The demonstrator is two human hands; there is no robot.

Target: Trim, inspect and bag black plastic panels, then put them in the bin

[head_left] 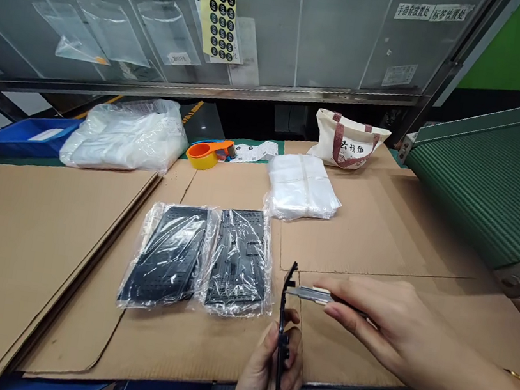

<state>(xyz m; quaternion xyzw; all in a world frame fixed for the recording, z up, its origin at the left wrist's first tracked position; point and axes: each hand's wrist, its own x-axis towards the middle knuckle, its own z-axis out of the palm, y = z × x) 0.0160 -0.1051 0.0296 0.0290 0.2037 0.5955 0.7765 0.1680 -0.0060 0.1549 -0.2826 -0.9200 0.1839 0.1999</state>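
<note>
My left hand (267, 370) grips a thin black plastic part (282, 346), held on edge at the front of the cardboard-covered table. From the right, my right hand (378, 321) holds a slim metal blade tool (311, 294) between thumb and fingers. Its tip meets the upper part of the black piece, near small tabs on that side. Left of my hands lie two clear-wrapped packs of black plastic parts, one (167, 256) beside the other (240, 260).
Behind are a stack of clear bags (304, 187), an orange tape dispenser (210, 151), a cloth bag (348, 139), a large plastic bundle (126, 134) and a blue tray (31, 134). A green conveyor (500, 171) stands right; cardboard sheets (35, 241) lie left.
</note>
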